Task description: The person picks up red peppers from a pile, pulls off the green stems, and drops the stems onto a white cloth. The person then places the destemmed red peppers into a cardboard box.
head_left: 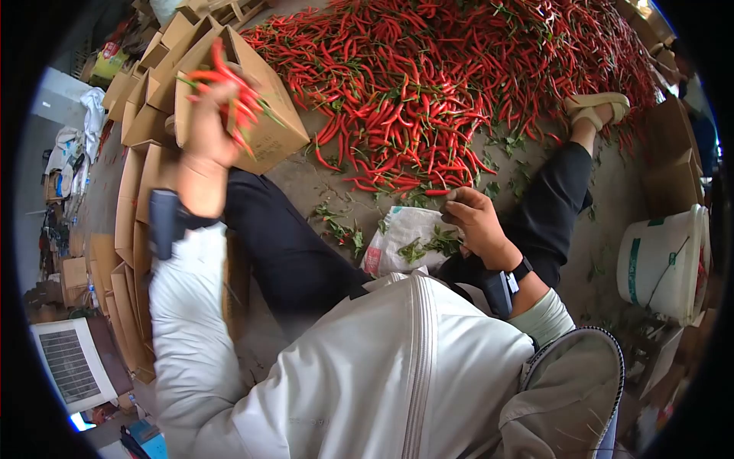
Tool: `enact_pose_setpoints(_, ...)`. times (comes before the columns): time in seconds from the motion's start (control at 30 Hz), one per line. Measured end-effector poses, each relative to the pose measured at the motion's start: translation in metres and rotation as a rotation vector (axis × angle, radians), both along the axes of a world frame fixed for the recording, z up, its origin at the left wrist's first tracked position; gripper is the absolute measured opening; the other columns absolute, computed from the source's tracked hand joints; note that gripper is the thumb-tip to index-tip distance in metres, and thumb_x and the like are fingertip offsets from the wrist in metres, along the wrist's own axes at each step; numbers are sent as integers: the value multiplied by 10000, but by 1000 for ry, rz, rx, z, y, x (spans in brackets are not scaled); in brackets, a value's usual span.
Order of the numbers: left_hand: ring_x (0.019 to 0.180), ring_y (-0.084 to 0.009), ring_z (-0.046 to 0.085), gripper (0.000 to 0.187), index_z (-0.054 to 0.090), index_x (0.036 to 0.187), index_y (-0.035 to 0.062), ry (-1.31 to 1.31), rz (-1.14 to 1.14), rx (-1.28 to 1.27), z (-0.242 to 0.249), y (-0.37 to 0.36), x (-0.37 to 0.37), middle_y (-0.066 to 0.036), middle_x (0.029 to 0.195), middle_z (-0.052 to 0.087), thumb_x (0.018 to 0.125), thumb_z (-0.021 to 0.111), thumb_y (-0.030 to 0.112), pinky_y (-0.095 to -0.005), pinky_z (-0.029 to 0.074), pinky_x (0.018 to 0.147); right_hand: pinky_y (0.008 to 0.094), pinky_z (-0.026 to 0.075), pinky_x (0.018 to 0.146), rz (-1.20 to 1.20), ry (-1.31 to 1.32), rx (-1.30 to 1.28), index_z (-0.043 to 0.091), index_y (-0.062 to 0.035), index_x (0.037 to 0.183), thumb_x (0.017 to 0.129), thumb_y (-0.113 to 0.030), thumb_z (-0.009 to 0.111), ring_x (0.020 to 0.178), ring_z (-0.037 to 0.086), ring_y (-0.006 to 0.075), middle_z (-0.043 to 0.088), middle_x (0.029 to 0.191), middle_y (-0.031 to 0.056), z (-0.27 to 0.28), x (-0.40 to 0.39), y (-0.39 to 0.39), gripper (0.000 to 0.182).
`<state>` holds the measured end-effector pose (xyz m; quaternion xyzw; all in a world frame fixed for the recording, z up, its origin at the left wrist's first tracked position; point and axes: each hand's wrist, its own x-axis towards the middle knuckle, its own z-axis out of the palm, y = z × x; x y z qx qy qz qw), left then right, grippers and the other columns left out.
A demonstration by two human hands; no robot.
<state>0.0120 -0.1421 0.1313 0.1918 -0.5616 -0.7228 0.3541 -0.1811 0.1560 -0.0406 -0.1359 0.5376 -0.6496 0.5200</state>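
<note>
My left hand (208, 126), smeared a little by motion, is closed round a bunch of red chili peppers (243, 103) with green stems. It is raised in front of the open cardboard box (264, 99) at the upper left. Low between my legs, my right hand (475, 222) pinches one red chili pepper (436, 192) at its stem end. Just below that hand lies a white sack (405, 233) with green leaves (440, 241) on it. A wide pile of red chili peppers (428, 107) covers the floor ahead.
Several open cardboard boxes (126, 199) line the left side. A white bucket (661, 264) stands at the right, near more cardboard (673, 153). Loose leaves (344, 229) lie on the floor. My sandalled foot (600, 111) rests beside the pile's right part.
</note>
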Motion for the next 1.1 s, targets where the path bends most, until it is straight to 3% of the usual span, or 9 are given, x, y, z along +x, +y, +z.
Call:
enact_pose_setpoints(0.1, 906, -198, 517, 405, 510, 1057, 49, -422, 60, 53, 32, -147, 43, -90, 947, 549, 738, 664, 243, -341, 441, 784, 222, 463, 668, -3, 18, -5, 566, -23, 864, 817, -44, 535, 715, 565, 97, 589, 777, 15, -5, 1, -4, 60)
enact_pose_setpoints(0.2, 1115, -265, 416, 644, 427, 1224, 57, -483, 506, 99, 35, -146, 34, -131, 1252, 400, 701, 714, 302, -397, 395, 873, 225, 464, 669, 12, 31, 12, 567, -21, 870, 819, -44, 535, 712, 565, 97, 591, 783, 19, -8, 0, -6, 65)
enact_pose_setpoints(0.33, 1296, -308, 209, 744, 316, 1325, 53, -675, 659, 27, 19, -166, 37, -135, 1434, 157, 709, 704, 209, -423, 234, 1004, 227, 462, 662, -31, 25, 8, 565, -10, 881, 817, -35, 531, 709, 564, 100, 590, 780, 29, -16, -9, -2, 77)
enact_pose_setpoints(0.47, 1096, -175, 470, 454, 442, 1209, -12, -212, 648, -366, 6, -112, 11, -136, 1203, 488, 787, 580, 81, -291, 354, 915, 222, 432, 619, -88, 78, 2, 566, 5, 884, 802, -11, 528, 674, 532, 92, 575, 755, 23, -25, -29, -5, 92)
enact_pose_setpoints(0.53, 948, -114, 523, 326, 498, 1145, 54, -256, 364, -434, -9, -65, 0, -49, 1107, 524, 821, 536, 47, -227, 408, 760, 220, 408, 602, -134, 212, -11, 573, 16, 891, 789, -4, 527, 658, 506, 84, 561, 748, 11, -32, -42, -11, 113)
enact_pose_setpoints(0.7, 798, -78, 527, 185, 608, 947, 39, -513, -200, -489, -109, 62, -21, -14, 887, 584, 763, 600, 36, -232, 434, 720, 226, 412, 586, -39, 602, 259, 587, 14, 912, 772, -49, 570, 638, 515, 94, 561, 709, 11, -36, -76, -30, 154)
enact_pose_setpoints(0.9, 743, -100, 572, 148, 617, 890, 12, -597, -176, -129, -213, 112, -45, -54, 831, 616, 746, 602, 42, -246, 453, 677, 378, 472, 629, 309, 1102, 403, 623, -57, 842, 709, -253, 619, 707, 602, 292, 625, 801, 129, -43, -72, -53, 236)
enact_pose_setpoints(1.0, 779, -220, 597, 180, 615, 895, 22, -612, -165, -393, -232, 114, -63, -105, 854, 610, 719, 597, 58, -299, 465, 695, 398, 462, 667, 532, 1394, 613, 614, -40, 852, 719, -305, 639, 770, 581, 317, 610, 814, 135, -54, -54, -66, 297)
enact_pose_setpoints(1.1, 723, -154, 579, 208, 606, 926, 23, -632, -214, -644, -236, 116, -78, -77, 866, 589, 718, 598, 21, -262, 458, 668, 400, 459, 662, 405, 1500, 544, 606, -45, 887, 720, -263, 639, 756, 575, 324, 611, 807, 132, -68, -54, -66, 277)
